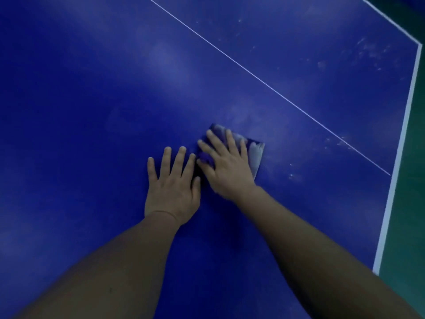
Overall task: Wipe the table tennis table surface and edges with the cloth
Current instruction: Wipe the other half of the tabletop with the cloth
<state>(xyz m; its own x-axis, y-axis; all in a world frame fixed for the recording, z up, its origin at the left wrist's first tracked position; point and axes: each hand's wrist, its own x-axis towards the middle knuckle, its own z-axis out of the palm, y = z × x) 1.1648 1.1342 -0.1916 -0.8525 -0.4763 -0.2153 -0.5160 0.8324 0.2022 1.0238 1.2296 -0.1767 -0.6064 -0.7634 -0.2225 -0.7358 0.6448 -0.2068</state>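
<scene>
The blue table tennis table (92,111) fills the view, with a thin white centre line running diagonally and a white edge band (400,157) at the right. A folded blue-and-grey cloth (254,153) lies flat on the surface near the middle. My right hand (226,166) presses on the cloth with straight, spread fingers and covers most of it. My left hand (172,187) lies flat on the bare table just left of the cloth, its fingers spread and its index finger close to the cloth's left edge.
Pale dusty smudges and specks (368,51) mark the table near the far right corner and along the centre line. Green floor (414,203) shows beyond the right edge.
</scene>
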